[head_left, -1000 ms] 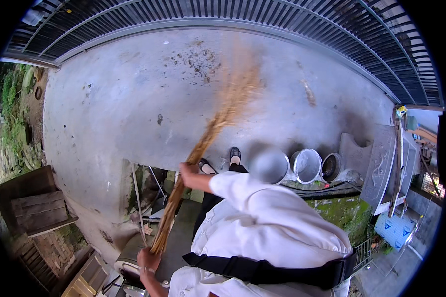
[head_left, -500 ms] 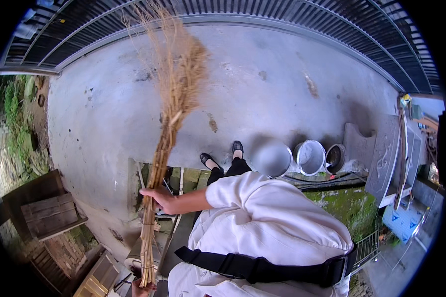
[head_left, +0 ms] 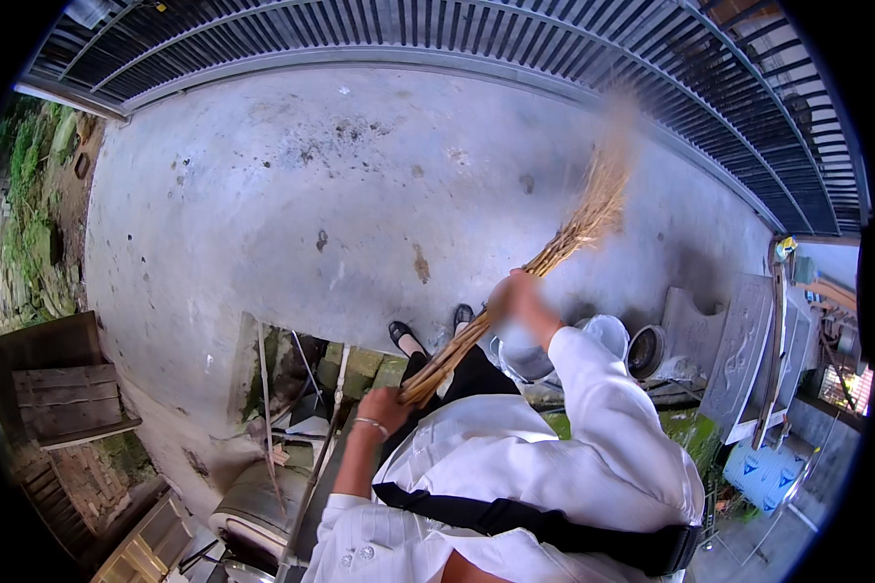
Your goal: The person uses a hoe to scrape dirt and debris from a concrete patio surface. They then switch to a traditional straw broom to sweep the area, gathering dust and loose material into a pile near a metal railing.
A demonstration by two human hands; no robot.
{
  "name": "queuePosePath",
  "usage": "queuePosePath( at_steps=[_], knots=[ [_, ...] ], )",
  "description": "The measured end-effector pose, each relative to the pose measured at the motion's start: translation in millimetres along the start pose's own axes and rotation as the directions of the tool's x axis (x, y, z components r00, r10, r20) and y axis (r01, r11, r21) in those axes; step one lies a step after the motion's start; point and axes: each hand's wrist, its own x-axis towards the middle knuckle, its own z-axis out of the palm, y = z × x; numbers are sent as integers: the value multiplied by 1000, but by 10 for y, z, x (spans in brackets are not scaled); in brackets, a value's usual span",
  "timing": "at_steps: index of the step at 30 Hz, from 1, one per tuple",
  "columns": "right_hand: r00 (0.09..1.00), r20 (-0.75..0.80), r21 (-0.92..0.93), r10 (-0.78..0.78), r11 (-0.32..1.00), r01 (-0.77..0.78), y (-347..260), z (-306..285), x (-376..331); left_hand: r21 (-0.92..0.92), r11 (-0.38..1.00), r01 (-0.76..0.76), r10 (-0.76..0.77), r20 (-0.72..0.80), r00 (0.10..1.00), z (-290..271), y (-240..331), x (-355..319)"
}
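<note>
Both hands grip the straw broom (head_left: 554,248): left hand (head_left: 387,406) closed at the handle end, right hand (head_left: 517,299) closed mid-shaft. Bristles sweep far right over the concrete floor (head_left: 292,194); low, even strokes should work best.
</note>
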Motion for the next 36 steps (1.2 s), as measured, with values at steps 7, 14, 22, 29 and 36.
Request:
queuePosePath(
  at_steps=[7, 14, 22, 29, 36],
  knots=[
    [914, 174, -777, 367, 622, -102, 1385, 320, 631, -280, 850, 447, -450, 57, 891, -128, -578, -891],
    [962, 118, -727, 245, 682, -84, 2364, 1712, -254, -610, 733, 302, -565, -299, 769, 183, -413, -1863],
    [893, 291, -724, 343, 689, -29, 2484, 1513, -1206, -820, 450, 355, -547, 61, 835, 694, -698, -2754],
    [964, -115, -639, 240, 725, -257, 1977, 443, -1183, -528, 734, 427, -363, 227, 904, 429, -1049, -2331],
    [961, -278, -128, 14, 990, -52, 860, -810, 224, -56, 998, -9, 17, 139, 990, 347, -804, -471]
  ],
)
